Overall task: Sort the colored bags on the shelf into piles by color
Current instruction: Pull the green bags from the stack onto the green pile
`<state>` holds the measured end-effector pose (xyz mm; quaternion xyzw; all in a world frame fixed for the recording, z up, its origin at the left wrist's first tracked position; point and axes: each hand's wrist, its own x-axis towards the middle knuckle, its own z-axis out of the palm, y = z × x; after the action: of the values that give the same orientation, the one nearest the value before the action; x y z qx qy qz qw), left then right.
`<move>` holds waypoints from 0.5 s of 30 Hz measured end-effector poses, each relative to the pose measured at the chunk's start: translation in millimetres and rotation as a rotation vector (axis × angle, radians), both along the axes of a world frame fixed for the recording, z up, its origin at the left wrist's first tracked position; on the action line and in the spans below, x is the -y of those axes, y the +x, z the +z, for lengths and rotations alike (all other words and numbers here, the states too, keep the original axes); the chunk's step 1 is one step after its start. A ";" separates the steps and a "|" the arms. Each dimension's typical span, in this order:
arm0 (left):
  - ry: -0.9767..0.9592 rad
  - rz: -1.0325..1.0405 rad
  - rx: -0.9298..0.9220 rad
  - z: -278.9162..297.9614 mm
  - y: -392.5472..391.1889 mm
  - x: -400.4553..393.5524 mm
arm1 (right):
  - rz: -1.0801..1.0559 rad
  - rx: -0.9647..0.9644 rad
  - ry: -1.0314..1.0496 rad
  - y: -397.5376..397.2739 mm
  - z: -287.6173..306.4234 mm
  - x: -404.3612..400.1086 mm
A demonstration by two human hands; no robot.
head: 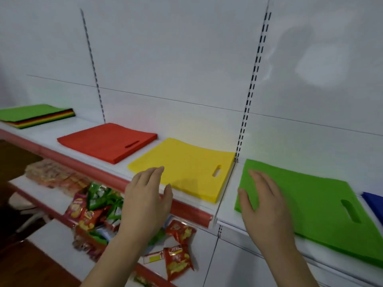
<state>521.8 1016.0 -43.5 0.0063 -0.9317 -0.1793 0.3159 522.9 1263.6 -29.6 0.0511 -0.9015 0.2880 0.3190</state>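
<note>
Mid-sort, between picks as far as I can judge: both my hands are empty, fingers straight and relaxed. My left hand hovers at the front edge of the shelf, its fingertips just over the near corner of the yellow pile; I can't tell if it's touching. My right hand lies flat over the left end of the green pile, looks like it's pressing or squaring it, contact not certain because of blur. Sorted piles run along the shelf: red pile left, then yellow, then green past the upright divider, and a blue bag just showing at the right edge of the view. The unsorted mixed stack sits far left on the same shelf, well apart from my hands, green bag on top with red, yellow and dark layers showing at its edge. Next move, my guess: reach left to that stack, take the top green bag, carry it across to the green pile. That needs a long reach or a step left, and peeling one sheet only. The bags are flat, thin, felt-like fabric with a die-cut slot handle, limp, likely to cling together. Snack packets on the lower shelf are irrelevant.
</note>
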 end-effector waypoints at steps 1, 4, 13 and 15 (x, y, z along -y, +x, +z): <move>0.005 0.004 -0.006 1.8 2.8 17.1 | 0.021 -0.015 0.007 -1.7 2.0 19.0; 0.003 0.028 -0.015 5.0 10.8 73.3 | 0.070 -0.053 0.008 -6.4 7.6 80.3; 0.048 0.159 -0.024 1.4 29.2 247.1 | 0.166 -0.065 0.080 -20.3 9.0 266.3; 0.038 0.187 -0.019 -1.4 31.0 282.7 | 0.196 -0.053 0.094 -26.9 9.4 306.0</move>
<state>552.8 733.3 -44.9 0.0974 -0.9203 -0.1669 0.3401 495.9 957.6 -20.2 0.1613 -0.8959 0.2738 0.3104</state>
